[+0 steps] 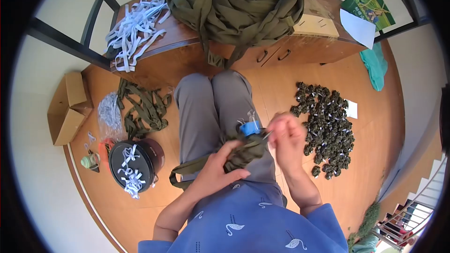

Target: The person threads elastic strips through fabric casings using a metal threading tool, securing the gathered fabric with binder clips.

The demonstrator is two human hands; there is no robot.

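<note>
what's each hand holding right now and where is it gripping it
The left hand grips a folded bundle of olive strap around its middle, on the lap. The right hand pinches something small at the bundle's top, beside a blue piece; what it is cannot be told.

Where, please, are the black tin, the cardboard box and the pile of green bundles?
Black tin [133, 159], head view, on its lid.
Cardboard box [68, 107], head view, on its top flap.
Pile of green bundles [328, 129], head view, at its middle.

Home used as a piecework room: wooden floor [365, 159] and low wooden cabinet with drawers [276, 54] are seen, heaped with olive webbing straps [234, 4]; a pile of finished folded pieces [326, 129], white strips [133, 30] and a cardboard box [68, 107] are laid about; a stair railing [412, 211] is glimpsed.
</note>
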